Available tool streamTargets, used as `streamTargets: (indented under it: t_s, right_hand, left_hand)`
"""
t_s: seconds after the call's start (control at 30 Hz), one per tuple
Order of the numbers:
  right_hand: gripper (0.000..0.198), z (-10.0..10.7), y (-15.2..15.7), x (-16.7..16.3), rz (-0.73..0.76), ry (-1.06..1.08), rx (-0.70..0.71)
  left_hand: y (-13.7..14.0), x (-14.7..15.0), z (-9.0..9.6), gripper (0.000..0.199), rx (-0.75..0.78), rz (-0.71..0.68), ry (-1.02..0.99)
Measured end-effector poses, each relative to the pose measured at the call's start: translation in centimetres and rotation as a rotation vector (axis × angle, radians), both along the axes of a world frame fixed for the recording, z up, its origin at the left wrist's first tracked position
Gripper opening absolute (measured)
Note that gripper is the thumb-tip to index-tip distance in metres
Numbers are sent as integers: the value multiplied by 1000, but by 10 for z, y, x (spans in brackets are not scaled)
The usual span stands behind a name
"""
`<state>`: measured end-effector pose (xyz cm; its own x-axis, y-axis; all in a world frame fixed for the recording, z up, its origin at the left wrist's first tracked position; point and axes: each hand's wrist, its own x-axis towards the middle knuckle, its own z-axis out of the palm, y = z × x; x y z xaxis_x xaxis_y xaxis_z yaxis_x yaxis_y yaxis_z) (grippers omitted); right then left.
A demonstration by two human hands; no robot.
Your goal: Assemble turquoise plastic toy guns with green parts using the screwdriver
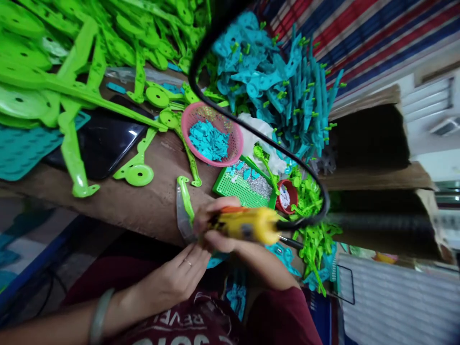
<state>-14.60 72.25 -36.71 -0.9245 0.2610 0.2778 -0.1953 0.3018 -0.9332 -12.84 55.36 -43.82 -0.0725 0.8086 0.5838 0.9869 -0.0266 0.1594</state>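
My right hand (219,225) is closed around a yellow electric screwdriver (251,225), blurred by motion, with a black cable at its rear end. The tool lies nearly level, its working end toward my left fingers. My left hand (179,273) has its fingers pressed together just below that end. A teal plastic part (217,259) shows at the left fingertips, mostly hidden by both hands. Beside the hands lies a bright green plastic arm (186,199) on a clear plastic bag (182,223).
A pink basket (235,139) holds small teal pieces. A green tray (237,189) contains screws and teal bits, near a small red basket (295,194). Green parts (136,28) and teal parts (266,72) are heaped behind. The cable (258,129) loops over the table. A dark phone-like slab (111,139) lies left.
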Motion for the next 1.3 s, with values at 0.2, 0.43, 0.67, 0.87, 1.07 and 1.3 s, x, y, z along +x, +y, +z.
streamTargets:
  t_s: [0.2, 0.43, 0.67, 0.87, 1.07, 1.3]
  right_hand:
    - [24, -4, 94, -22, -616, 445, -106]
    - [29, -39, 121, -23, -732, 277, -26]
    - [28, -43, 125, -23, -695, 288, -122]
    - [25, -10, 95, -29, -711, 332, -94]
    - [30, -7, 9, -69, -361, 264, -187]
    - [25, -51, -5, -99, -203, 176, -204]
  left_hand:
    - [-2, 5, -4, 48, -26, 1, -11]
    - [-2, 4, -1, 47, -4, -20, -64]
    - [-2, 3, 2, 47, -42, -34, -78]
    - [-2, 2, 2, 47, -53, -11, -22]
    - [0, -6, 8, 48, -104, -25, 113]
    - [-2, -10, 12, 47, -95, -18, 103]
